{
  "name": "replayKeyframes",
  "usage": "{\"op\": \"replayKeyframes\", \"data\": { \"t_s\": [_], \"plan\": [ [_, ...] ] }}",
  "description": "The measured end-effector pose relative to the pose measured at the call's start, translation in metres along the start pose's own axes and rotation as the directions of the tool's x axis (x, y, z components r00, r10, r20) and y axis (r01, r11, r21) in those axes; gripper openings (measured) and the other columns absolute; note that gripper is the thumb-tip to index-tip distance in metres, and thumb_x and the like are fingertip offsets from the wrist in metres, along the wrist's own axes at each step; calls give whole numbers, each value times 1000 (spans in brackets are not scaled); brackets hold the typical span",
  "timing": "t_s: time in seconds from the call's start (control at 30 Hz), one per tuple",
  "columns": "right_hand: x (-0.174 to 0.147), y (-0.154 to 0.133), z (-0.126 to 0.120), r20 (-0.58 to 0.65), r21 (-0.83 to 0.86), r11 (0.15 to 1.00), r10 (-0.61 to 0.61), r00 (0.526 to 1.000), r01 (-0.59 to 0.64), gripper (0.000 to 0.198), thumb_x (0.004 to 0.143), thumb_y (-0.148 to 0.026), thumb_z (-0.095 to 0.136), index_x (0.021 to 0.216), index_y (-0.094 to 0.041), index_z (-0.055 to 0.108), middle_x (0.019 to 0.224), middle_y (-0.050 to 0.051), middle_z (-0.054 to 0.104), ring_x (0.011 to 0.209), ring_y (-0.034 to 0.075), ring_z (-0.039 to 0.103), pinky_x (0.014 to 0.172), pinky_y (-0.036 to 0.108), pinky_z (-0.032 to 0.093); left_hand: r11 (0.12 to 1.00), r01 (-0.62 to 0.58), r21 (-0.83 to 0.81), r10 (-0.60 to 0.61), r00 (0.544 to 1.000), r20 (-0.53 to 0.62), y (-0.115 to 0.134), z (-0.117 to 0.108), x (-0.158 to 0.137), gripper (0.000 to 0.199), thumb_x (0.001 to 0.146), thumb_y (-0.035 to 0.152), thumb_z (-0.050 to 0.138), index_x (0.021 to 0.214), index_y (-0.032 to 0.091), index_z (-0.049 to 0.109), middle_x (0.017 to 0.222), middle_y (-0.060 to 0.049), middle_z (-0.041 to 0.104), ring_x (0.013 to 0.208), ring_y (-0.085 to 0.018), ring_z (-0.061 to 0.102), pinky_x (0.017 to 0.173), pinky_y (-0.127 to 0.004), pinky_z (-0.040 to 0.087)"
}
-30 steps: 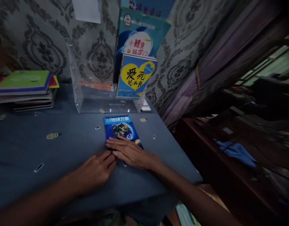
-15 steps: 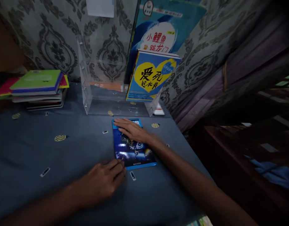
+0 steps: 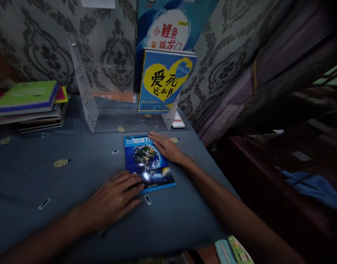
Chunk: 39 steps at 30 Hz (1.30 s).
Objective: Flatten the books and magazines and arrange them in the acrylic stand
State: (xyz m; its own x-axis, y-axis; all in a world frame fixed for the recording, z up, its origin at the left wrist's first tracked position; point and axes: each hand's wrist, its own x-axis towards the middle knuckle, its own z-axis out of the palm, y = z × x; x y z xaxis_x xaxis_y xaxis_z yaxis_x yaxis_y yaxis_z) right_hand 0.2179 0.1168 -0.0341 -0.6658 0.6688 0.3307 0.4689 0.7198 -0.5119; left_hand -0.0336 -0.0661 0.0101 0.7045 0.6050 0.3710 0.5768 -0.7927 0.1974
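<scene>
A blue book [image 3: 146, 157] with a globe on its cover lies flat and closed on the cloth-covered table [image 3: 83, 179]. My left hand [image 3: 116, 194] rests at the book's lower left corner, fingers stretched out, tips over the cover. At the upper right edge lies my right hand [image 3: 168, 148], its fingers extended over the corner and covering part of the title. Neither hand is wrapped round the book. Behind it stands a clear acrylic rack [image 3: 127, 123], holding a blue and yellow book [image 3: 163, 82] in front of a larger teal book [image 3: 196, 22].
A stack of books [image 3: 28, 104] sits at the back left of the table. Beside the rack's right foot is a small white triangular object [image 3: 178, 120], partly pixelated. Patterned curtains [image 3: 116, 55] hang behind. More books [image 3: 233, 251] show below the table's front edge.
My right hand has slid from across the book's upper cover to its right edge, uncovering the globe and most of the title. My left fingers have straightened over the lower corner. The view has shifted.
</scene>
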Motion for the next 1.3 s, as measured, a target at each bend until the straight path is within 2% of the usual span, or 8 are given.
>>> {"op": "replayKeyframes", "data": {
  "t_s": [0.13,0.3,0.43,0.67,0.83,1.03,1.17,1.3],
  "plan": [
    [0,-2,-2,2,22,1000,9,1000,-9,48,105,-38,34,145,-21,54,152,11,52,144,21,45,122,49,34,998,50,-37,-46,994,104,-15,5,7,42,105,41,46,142,24,55,146,-9,58,136,-25,53,112,-48,46],
    [1,0,-3,10,62,998,22,1000,-23,48,106,-40,32,145,-22,53,152,10,53,143,20,46,122,49,34,994,104,-20,-98,973,208,-37,11,37,45,106,47,41,145,29,52,156,-5,47,145,-25,43,119,-50,36],
    [2,2,-3,11,84,996,34,999,-35,50,106,-42,31,145,-20,52,151,11,53,143,21,46,121,49,35,992,126,6,-124,965,231,-59,20,69,47,106,47,38,147,26,49,157,-6,47,148,-24,38,121,-51,30],
    [3,-1,-7,7,128,991,49,999,-50,49,106,-42,30,147,-23,51,150,9,55,141,21,48,119,48,37,984,148,98,-165,966,201,-81,35,99,46,106,42,40,144,20,53,153,-10,51,145,-25,42,118,-50,33],
    [3,-3,-10,10,152,986,63,998,-64,51,106,-45,30,146,-23,52,150,9,55,140,22,49,118,48,38,986,142,82,-157,962,222,-61,33,99,49,104,46,43,145,19,52,153,-12,51,147,-29,40,119,-55,30],
    [0,-4,-11,1,129,990,65,998,-65,53,105,-48,30,145,-20,53,148,10,57,139,22,51,119,46,37,997,17,-77,2,968,251,-14,31,82,49,104,48,44,146,23,51,155,-8,48,148,-24,38,124,-48,26],
    [-2,-8,-14,-1,119,990,79,997,-79,51,105,-45,32,143,-20,56,145,10,59,136,22,54,116,45,40,996,35,-78,-14,967,255,-2,30,74,47,104,46,46,144,24,53,155,-7,48,148,-23,39,124,-47,27],
    [-2,-21,-20,-34,59,992,116,993,-113,47,105,-39,34,139,-18,59,140,10,64,132,23,58,113,42,43,995,63,-75,-47,979,198,1,22,73,37,105,42,45,132,22,62,142,-6,62,137,-23,52,120,-47,33]
  ]
}}
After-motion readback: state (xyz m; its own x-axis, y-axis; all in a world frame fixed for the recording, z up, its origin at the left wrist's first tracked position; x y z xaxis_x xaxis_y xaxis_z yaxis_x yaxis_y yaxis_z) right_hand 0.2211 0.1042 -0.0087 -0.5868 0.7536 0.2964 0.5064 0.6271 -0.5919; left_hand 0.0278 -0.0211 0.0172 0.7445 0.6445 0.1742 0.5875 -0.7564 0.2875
